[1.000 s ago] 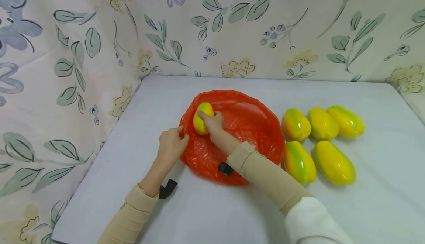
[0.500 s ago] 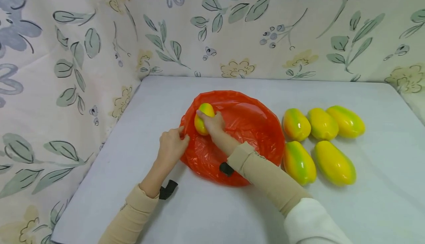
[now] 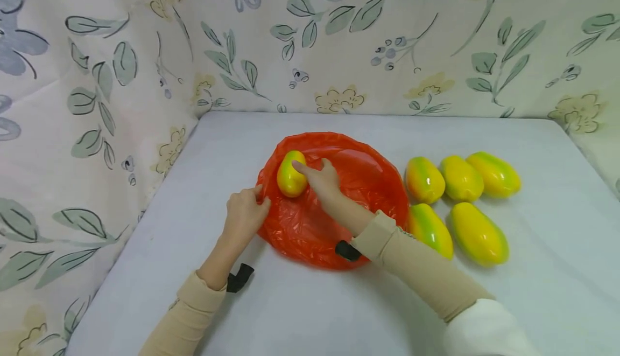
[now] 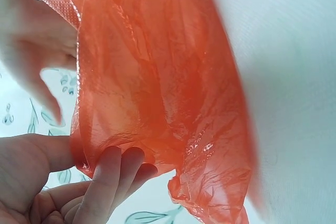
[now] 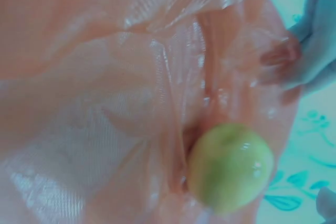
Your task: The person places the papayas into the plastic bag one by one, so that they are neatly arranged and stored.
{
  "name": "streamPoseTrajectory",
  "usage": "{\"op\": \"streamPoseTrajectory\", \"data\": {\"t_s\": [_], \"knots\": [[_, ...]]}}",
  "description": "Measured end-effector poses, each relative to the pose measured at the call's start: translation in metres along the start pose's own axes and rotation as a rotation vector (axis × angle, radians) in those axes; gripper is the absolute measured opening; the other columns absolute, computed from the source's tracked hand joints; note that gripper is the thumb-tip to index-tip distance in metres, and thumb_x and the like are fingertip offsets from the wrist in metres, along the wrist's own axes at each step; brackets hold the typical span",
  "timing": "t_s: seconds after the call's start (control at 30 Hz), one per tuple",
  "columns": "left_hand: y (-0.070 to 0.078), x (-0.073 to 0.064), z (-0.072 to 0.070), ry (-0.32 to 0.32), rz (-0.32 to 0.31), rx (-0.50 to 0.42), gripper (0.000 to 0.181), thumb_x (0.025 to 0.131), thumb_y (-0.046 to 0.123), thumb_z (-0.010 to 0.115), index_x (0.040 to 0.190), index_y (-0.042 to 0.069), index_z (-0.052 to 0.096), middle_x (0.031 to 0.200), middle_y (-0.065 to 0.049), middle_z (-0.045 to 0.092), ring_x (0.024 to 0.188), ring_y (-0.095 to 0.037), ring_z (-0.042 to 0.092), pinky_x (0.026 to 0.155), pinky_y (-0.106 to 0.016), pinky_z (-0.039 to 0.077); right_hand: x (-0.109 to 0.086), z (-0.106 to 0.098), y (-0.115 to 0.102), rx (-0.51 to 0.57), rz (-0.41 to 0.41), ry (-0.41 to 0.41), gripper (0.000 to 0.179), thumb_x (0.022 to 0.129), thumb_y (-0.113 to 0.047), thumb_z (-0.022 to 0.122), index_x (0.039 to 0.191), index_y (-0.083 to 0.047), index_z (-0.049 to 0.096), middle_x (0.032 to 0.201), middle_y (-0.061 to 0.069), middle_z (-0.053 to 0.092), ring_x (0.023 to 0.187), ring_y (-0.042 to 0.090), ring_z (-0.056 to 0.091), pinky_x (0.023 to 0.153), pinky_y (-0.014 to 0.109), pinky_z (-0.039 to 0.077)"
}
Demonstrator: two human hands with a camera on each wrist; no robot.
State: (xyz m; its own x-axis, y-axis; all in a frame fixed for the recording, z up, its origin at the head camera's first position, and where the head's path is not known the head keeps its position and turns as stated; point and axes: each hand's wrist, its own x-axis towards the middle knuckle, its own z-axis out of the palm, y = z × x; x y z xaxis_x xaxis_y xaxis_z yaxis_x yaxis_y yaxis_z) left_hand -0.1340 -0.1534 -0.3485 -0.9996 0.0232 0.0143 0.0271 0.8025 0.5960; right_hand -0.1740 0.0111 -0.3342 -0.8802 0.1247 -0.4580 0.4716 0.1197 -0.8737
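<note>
An opened-out red plastic bag (image 3: 334, 237) lies on the table with its mouth facing up. Just inside its left rim sits one yellow-green mango (image 3: 291, 175), seen from its rounded end as a mango (image 5: 231, 167) in the right wrist view. My left hand (image 3: 244, 213) pinches the bag's left rim; in the left wrist view the thumb and fingers of this left hand (image 4: 68, 177) hold the red film (image 4: 152, 77) from both sides. Over the bag, my right hand (image 3: 323, 181) has its fingers spread beside the mango, with a small gap showing between palm and fruit.
Several more mangoes (image 3: 462, 178) lie in two rows on the white table (image 3: 547, 227), close to the bag's right side. A floral curtain (image 3: 339, 38) hangs behind the table and along its left side. Black straps (image 3: 240, 278) show at the wrists.
My right hand has let go of the mango and drawn slightly right, its fingers spreading. The mango stays at the bag's left side. My left hand keeps its pinch on the rim; the head view shifts slightly.
</note>
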Motion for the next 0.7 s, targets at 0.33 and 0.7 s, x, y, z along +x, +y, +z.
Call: {"op": "streamPoseTrajectory", "data": {"t_s": [0.33, 0.7], "knots": [[0.000, 0.000, 0.001, 0.007, 0.009, -0.002, 0.041, 0.091, 0.008, 0.058, 0.128, -0.009, 0.058, 0.072, -0.016, 0.062, 0.042, -0.016, 0.042, 0.044, -0.022, 0.035, -0.032, -0.032, -0.002, 0.014, -0.057, -0.038, 0.088, 0.088, -0.045, 0.068, 0.155, -0.013, 0.022, 0.157, 0.007, 0.026, 0.140, 0.027, 0.030, 0.110, 0.048, 0.031], [0.000, -0.002, 0.002, 0.006, -0.004, 0.003, 0.042, 0.091, 0.008, 0.060, 0.129, -0.008, 0.057, 0.076, -0.018, 0.064, 0.042, -0.016, 0.043, 0.044, -0.022, 0.037, -0.063, -0.069, 0.005, -0.004, -0.136, -0.070, 0.083, 0.089, -0.042, 0.067, 0.155, -0.018, 0.022, 0.158, 0.001, 0.027, 0.143, 0.022, 0.026, 0.108, 0.047, 0.034]]}}
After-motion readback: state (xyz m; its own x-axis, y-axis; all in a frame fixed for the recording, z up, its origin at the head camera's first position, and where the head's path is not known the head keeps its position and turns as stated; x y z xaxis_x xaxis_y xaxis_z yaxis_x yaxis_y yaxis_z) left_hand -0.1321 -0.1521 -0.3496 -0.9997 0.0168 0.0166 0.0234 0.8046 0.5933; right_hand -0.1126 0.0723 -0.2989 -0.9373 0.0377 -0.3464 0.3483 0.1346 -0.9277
